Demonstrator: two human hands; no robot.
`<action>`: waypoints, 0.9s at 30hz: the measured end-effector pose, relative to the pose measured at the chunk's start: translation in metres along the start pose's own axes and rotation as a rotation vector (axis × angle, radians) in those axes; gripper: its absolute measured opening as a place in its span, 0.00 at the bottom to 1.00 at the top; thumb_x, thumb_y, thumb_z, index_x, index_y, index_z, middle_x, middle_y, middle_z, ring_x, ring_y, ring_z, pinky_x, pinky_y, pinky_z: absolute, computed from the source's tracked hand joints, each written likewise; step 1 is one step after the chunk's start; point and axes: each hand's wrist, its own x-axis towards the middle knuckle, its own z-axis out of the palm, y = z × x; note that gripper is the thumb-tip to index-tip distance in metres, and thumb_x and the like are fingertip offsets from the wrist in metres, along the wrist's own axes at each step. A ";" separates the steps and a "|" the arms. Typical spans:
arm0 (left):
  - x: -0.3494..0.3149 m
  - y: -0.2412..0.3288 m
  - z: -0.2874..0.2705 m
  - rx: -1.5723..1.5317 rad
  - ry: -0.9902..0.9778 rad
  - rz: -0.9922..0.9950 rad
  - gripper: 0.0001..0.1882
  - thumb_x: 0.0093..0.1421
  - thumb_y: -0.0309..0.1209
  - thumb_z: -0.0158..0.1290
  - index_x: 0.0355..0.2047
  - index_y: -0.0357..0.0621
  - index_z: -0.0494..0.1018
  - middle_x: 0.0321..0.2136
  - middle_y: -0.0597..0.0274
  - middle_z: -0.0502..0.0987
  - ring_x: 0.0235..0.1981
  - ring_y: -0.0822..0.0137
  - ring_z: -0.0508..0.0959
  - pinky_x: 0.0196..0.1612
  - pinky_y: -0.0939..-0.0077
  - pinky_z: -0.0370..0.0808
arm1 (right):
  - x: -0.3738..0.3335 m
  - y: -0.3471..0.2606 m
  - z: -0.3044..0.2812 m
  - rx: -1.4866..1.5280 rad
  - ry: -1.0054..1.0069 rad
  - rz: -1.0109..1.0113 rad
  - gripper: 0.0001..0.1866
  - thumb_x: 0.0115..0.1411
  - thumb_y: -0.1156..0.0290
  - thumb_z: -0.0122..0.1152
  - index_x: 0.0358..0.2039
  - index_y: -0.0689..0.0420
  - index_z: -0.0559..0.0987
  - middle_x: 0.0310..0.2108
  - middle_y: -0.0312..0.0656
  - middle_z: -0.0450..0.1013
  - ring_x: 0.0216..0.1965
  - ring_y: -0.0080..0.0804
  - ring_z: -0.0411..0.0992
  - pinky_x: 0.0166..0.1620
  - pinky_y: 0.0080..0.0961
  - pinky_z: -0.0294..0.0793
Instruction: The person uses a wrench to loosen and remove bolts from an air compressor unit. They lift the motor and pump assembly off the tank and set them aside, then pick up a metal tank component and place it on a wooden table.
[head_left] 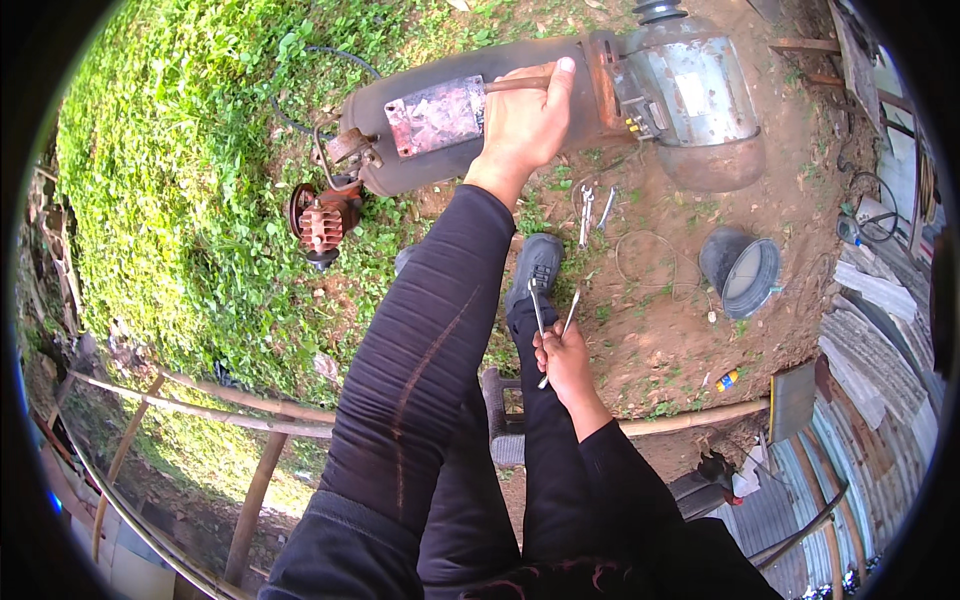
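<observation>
Nearest: right hand (566,362), black sleeve, fist closed around two slim metal wrenches (545,318). Their shafts fan upward from the fist, heads over the grey shoe (538,265) and the black trouser leg.

Ground just past the shoe: two more spanners (592,210) lying on bare soil at the grass edge, near each other, apart from both hands. A thin wire loop (640,262) lies right of them. Further right, a dark round bucket (742,275) lies tipped on its side, mouth facing the camera. Small yellow-and-blue cylinder (728,379) on the dirt below the bucket; print too small to tell.

Farther: left hand (525,120), arm stretched forward, fingers closed on a thin rusty bar (515,85) that runs along the top of a long dark cylindrical tank (520,70) lying horizontally. Rectangular metal plate (435,115), worn pinkish-grey, fixed to the tank wall just left of the hand. Rusty finned pump head (320,222) sits at the tank's left end, on the grass. Grey electric motor (690,90) with a pale rectangular label stands at the tank's right end, on a rusty bracket.

Far right edge: corrugated metal sheets (880,340).
</observation>
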 end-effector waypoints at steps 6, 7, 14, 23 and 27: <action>-0.011 -0.008 -0.022 0.018 -0.056 0.146 0.14 0.63 0.33 0.53 0.46 0.39 0.75 0.42 0.47 0.77 0.48 0.46 0.75 0.52 0.56 0.71 | -0.007 0.007 -0.009 0.005 0.033 -0.036 0.10 0.69 0.80 0.46 0.38 0.49 0.60 0.31 0.40 0.70 0.19 0.19 0.65 0.20 0.17 0.65; -0.028 -0.004 -0.030 0.199 -0.028 0.188 0.22 0.63 0.32 0.55 0.57 0.39 0.69 0.51 0.46 0.73 0.55 0.47 0.72 0.59 0.59 0.67 | -0.006 0.007 -0.011 0.025 0.055 -0.065 0.10 0.69 0.80 0.46 0.38 0.49 0.59 0.31 0.40 0.70 0.19 0.19 0.65 0.20 0.18 0.65; -0.232 -0.005 -0.041 -0.451 -0.283 -0.870 0.24 0.71 0.43 0.48 0.53 0.32 0.69 0.45 0.48 0.79 0.44 0.61 0.78 0.48 0.66 0.73 | -0.034 -0.012 0.007 -0.176 -0.074 -0.151 0.08 0.66 0.81 0.49 0.39 0.55 0.61 0.35 0.48 0.73 0.26 0.31 0.72 0.29 0.29 0.72; -0.330 0.054 -0.066 -0.830 -0.085 -1.077 0.15 0.73 0.34 0.42 0.46 0.35 0.73 0.39 0.54 0.82 0.38 0.66 0.82 0.42 0.71 0.79 | -0.127 -0.030 0.017 -0.852 -0.181 -0.194 0.19 0.61 0.74 0.53 0.49 0.68 0.63 0.38 0.65 0.74 0.42 0.62 0.75 0.44 0.51 0.74; -0.332 0.071 -0.069 -0.848 -0.115 -1.045 0.17 0.74 0.33 0.41 0.50 0.33 0.72 0.41 0.55 0.81 0.42 0.68 0.81 0.50 0.73 0.76 | -0.146 -0.046 0.020 -0.976 -0.205 -0.284 0.21 0.62 0.75 0.52 0.53 0.68 0.61 0.36 0.65 0.74 0.38 0.63 0.75 0.40 0.54 0.74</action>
